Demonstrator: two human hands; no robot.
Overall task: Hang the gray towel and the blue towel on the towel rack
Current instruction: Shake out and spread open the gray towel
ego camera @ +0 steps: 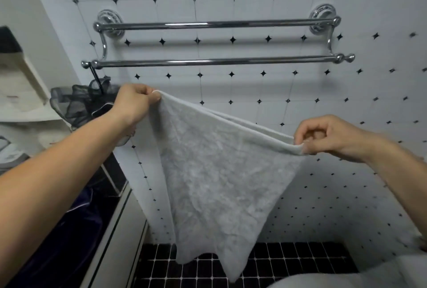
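Observation:
The gray towel (217, 177) hangs spread out in front of me, below the towel rack. My left hand (134, 105) pinches its upper left corner. My right hand (328, 137) pinches the upper right corner, lower than the left, so the top edge slopes down to the right. The chrome towel rack (215, 61) is fixed to the tiled wall, with an upper bar (215, 25) behind and a lower bar in front; both bars are bare. No blue towel is in view.
A black mesh bath sponge (80, 105) hangs from the left end of the lower bar. A white shelf (27, 93) stands at the left, with dark fabric (76, 230) below it. The floor (277, 262) has black tiles. A white rounded surface (346, 278) sits at the bottom right.

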